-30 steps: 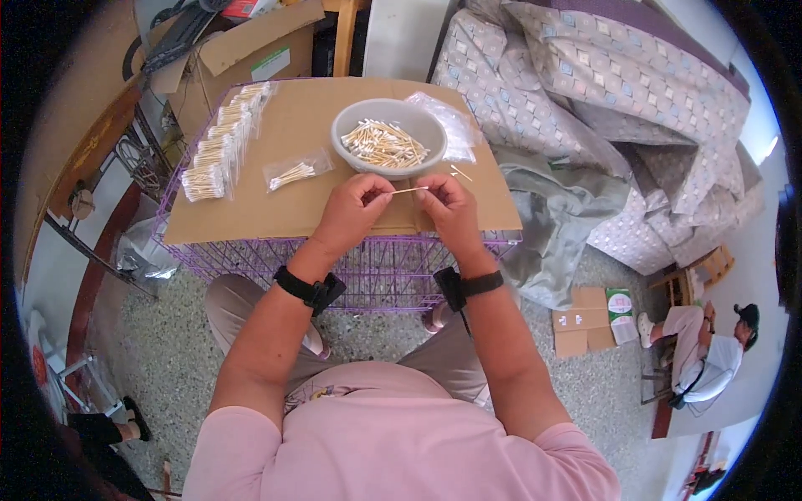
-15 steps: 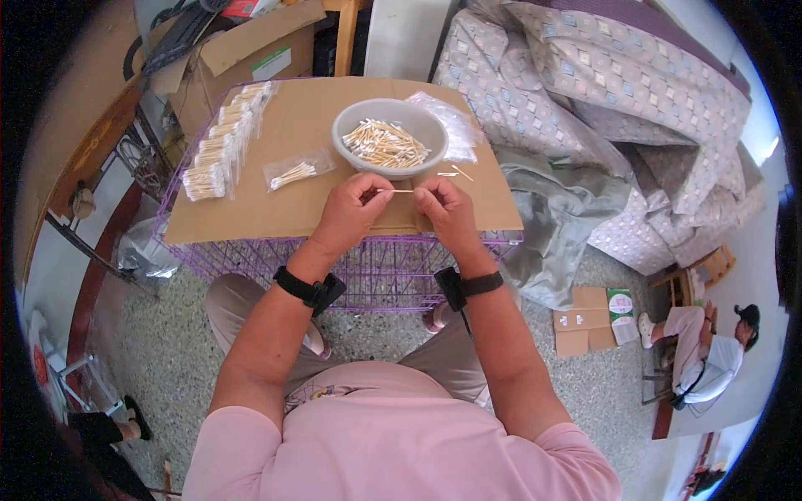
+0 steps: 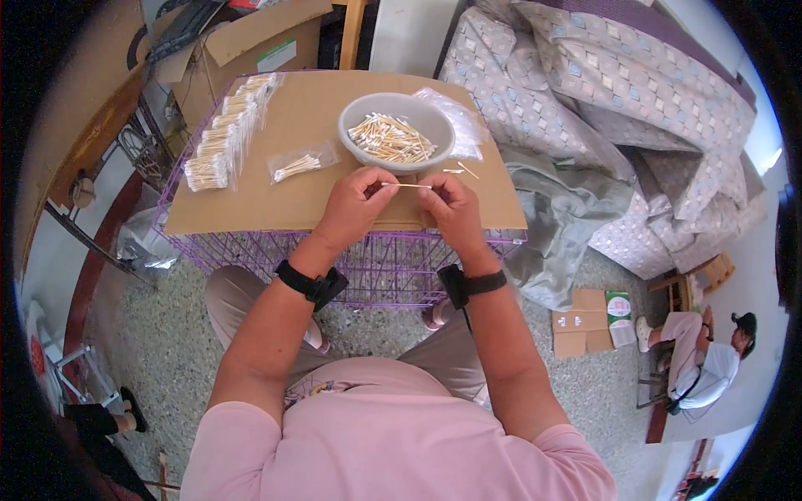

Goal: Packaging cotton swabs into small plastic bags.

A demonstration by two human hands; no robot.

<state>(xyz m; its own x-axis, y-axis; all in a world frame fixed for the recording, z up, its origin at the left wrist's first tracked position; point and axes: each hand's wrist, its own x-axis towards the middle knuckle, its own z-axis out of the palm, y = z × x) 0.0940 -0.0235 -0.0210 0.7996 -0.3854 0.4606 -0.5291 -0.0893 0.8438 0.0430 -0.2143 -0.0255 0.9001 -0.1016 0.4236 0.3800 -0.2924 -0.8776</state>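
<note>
Between my two hands a single cotton swab (image 3: 408, 185) is stretched level, one end pinched in each. My left hand (image 3: 359, 202) closes thumb and forefinger on its left end; my right hand (image 3: 451, 206) pinches its right end. Just beyond them stands a grey bowl (image 3: 351, 149) heaped with loose cotton swabs (image 3: 391, 139). A small clear bag of swabs (image 3: 299, 164) lies on the cardboard left of the bowl. Right of the bowl, a few loose swabs (image 3: 468, 170) rest on the cardboard near my right hand.
A cardboard sheet (image 3: 276, 210) tops a purple wire cage (image 3: 368, 267). Along its left side lies a row of filled swab bags (image 3: 219, 142); clear plastic bags (image 3: 458, 125) lie behind the bowl. Patterned fabric (image 3: 601, 108) is piled at right. A person (image 3: 706, 367) sits far right.
Both hands still pinch the swab and have shifted very slightly. The view has tilted a little, so the cardboard and bowl appear slightly moved.
</note>
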